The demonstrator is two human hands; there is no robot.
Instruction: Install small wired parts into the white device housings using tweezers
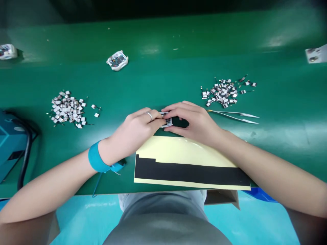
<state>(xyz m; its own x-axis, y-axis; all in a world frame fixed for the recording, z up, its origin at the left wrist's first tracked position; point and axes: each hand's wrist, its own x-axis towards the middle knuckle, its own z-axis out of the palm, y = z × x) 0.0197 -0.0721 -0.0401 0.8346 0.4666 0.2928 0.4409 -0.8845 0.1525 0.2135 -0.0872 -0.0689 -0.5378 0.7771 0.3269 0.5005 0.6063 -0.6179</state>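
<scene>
Between my left hand and my right hand is a small white circuit module, partly hidden by my fingertips. Both hands pinch it over the green bench mat. A dark patch lies under my right fingers; I cannot tell what it is. A yellow-backed adhesive sheet with a stepped black strip sits just below my hands, touching my right forearm. My left wrist wears a teal wrist strap, and a ring sits on one left finger. Steel tweezers lie right of my right hand.
Two heaps of small silver-and-white components lie on either side of my hands. Two white device housings sit farther off. A teal machine with a black cable stands at left; papers lie far right.
</scene>
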